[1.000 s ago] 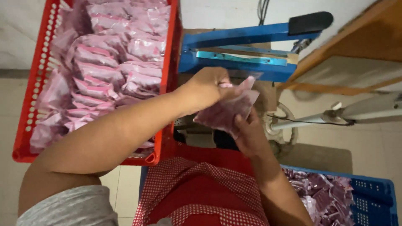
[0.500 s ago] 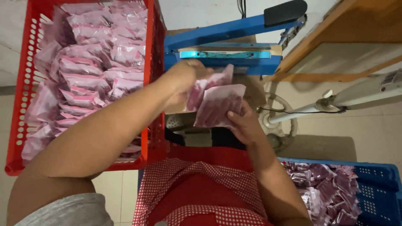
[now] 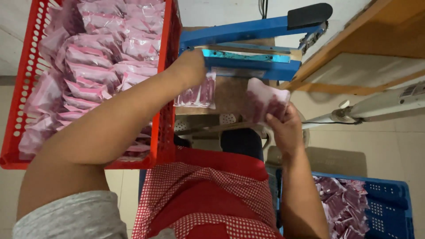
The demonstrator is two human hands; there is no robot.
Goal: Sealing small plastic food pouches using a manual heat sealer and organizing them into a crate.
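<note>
I have my left hand (image 3: 188, 66) closed on one clear pouch of pink pieces (image 3: 197, 94) at the open blue sealer (image 3: 248, 55), while my right hand (image 3: 283, 128) grips another such pouch (image 3: 265, 99) just beside it. I judge sealing is in hand; next I must lay the pouch mouth flat across the bar.

Landmark: heat sealer (image 3: 254, 62) on small table (image 3: 230, 95), lever arm raised above base.
Left of sealer: basket (image 3: 166, 132) full of sealed packets (image 3: 93, 75).
Just below sealer's bar: left hand (image 3: 188, 66) with packet (image 3: 197, 94).
Below sealer, right: right hand (image 3: 285, 128) with packets (image 3: 265, 99).
Far below right: crate (image 3: 389, 208) holding pouches (image 3: 341, 206).
</note>
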